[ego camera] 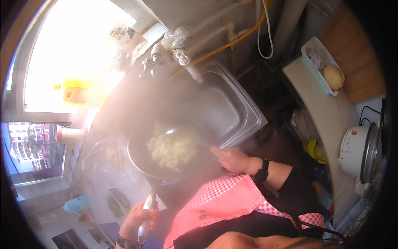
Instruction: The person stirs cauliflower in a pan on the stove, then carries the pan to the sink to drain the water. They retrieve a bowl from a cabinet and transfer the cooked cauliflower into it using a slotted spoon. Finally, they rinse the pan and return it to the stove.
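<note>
My left hand (pixel 139 218) grips the light handle (pixel 149 202) of a dark wok (pixel 140 168), at the lower left. Pale, chopped food lies in the wok, and steam blurs it. My right hand (pixel 234 158), to the right of the wok, is closed around the handle of a thin cooking utensil (pixel 203 144). Its shaft reaches into the wok over the food; a bright glint shows near its far end, and steam partly hides its head.
Beyond the wok is a stainless-steel sink (pixel 217 109) with a faucet (pixel 188 65). A clear plastic bag (pixel 99 162) with pale food lies left. Right stand a white tray (pixel 321 70) with a potato-like item and a white rice cooker (pixel 354 152).
</note>
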Action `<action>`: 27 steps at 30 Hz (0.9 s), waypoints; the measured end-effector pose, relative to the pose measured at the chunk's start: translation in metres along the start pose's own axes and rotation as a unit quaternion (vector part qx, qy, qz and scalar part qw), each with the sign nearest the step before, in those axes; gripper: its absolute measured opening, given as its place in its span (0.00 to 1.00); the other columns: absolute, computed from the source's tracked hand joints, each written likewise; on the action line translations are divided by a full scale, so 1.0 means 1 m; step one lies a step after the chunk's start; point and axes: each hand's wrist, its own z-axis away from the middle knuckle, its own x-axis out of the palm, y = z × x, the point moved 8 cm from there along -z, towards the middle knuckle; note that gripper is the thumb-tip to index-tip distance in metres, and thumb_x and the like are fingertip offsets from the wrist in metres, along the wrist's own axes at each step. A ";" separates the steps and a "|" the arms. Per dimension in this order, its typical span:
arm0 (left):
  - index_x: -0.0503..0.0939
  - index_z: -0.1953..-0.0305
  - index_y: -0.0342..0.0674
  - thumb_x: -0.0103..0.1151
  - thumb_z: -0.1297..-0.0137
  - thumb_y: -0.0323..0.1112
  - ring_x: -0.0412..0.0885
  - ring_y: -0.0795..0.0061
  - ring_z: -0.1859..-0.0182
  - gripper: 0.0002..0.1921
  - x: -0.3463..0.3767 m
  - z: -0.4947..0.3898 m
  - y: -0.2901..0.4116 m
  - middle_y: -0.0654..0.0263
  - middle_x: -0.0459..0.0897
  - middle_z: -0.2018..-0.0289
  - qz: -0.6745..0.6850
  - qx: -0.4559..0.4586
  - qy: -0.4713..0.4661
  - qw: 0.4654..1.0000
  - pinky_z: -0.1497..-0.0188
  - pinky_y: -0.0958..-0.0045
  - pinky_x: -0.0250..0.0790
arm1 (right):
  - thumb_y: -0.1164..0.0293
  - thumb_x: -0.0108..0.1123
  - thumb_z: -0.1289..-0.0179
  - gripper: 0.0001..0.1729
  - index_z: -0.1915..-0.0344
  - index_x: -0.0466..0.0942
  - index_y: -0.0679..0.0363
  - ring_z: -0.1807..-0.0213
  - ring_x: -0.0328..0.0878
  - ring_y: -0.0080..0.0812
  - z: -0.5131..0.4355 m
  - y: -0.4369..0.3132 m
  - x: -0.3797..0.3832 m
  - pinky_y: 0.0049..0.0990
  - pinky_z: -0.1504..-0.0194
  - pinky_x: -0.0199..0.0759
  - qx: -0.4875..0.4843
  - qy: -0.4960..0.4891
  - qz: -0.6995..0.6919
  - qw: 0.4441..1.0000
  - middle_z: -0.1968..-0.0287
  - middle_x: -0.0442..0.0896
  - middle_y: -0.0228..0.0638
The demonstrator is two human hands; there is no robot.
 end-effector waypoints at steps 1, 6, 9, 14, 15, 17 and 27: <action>0.72 0.58 0.30 0.58 0.42 0.32 0.72 0.74 0.79 0.13 0.000 0.002 0.000 0.64 0.73 0.75 -0.007 -0.008 0.015 1.000 0.80 0.72 0.65 | 0.70 0.56 0.37 0.31 0.34 0.67 0.61 0.57 0.81 0.58 0.000 0.001 0.001 0.47 0.55 0.76 0.001 -0.003 0.003 1.000 0.58 0.83 0.56; 0.73 0.58 0.30 0.57 0.41 0.32 0.72 0.73 0.79 0.13 0.006 0.009 0.006 0.63 0.73 0.76 -0.003 -0.014 0.022 1.000 0.80 0.71 0.64 | 0.69 0.56 0.38 0.32 0.33 0.65 0.59 0.59 0.81 0.58 0.001 -0.001 0.005 0.47 0.57 0.76 -0.020 -0.005 -0.019 1.000 0.60 0.82 0.57; 0.73 0.59 0.29 0.57 0.41 0.31 0.72 0.73 0.80 0.12 0.006 0.011 0.008 0.63 0.73 0.76 -0.004 -0.017 0.030 0.999 0.80 0.72 0.64 | 0.69 0.56 0.38 0.33 0.32 0.64 0.59 0.60 0.81 0.58 0.001 -0.003 0.007 0.48 0.59 0.76 -0.040 0.010 -0.035 0.999 0.61 0.82 0.56; 0.72 0.57 0.32 0.60 0.42 0.34 0.69 0.77 0.81 0.15 0.008 0.011 0.009 0.66 0.71 0.76 -0.032 -0.008 0.026 0.999 0.81 0.76 0.62 | 0.69 0.57 0.38 0.33 0.32 0.64 0.60 0.61 0.81 0.58 0.000 -0.005 0.009 0.47 0.59 0.75 -0.058 0.025 -0.041 0.997 0.62 0.82 0.56; 0.71 0.56 0.33 0.61 0.42 0.36 0.67 0.79 0.81 0.17 0.009 0.011 0.009 0.67 0.70 0.75 -0.038 -0.005 0.025 0.999 0.81 0.78 0.62 | 0.69 0.57 0.38 0.33 0.32 0.64 0.60 0.61 0.81 0.58 0.000 -0.005 0.008 0.47 0.59 0.75 -0.057 0.024 -0.042 0.997 0.62 0.82 0.56; 0.71 0.56 0.33 0.62 0.43 0.37 0.67 0.80 0.81 0.18 0.007 0.011 0.006 0.67 0.71 0.75 -0.037 -0.009 0.025 0.999 0.81 0.78 0.62 | 0.69 0.57 0.38 0.33 0.33 0.64 0.60 0.61 0.80 0.59 0.000 -0.006 0.006 0.47 0.59 0.75 -0.055 0.023 -0.037 0.998 0.63 0.82 0.56; 0.71 0.52 0.33 0.61 0.42 0.36 0.69 0.79 0.79 0.20 -0.009 -0.071 -0.025 0.67 0.72 0.73 -0.002 0.053 -0.082 0.995 0.80 0.77 0.63 | 0.72 0.52 0.38 0.27 0.38 0.69 0.61 0.60 0.80 0.60 -0.012 0.000 -0.028 0.49 0.57 0.75 0.062 0.037 0.077 0.994 0.63 0.82 0.56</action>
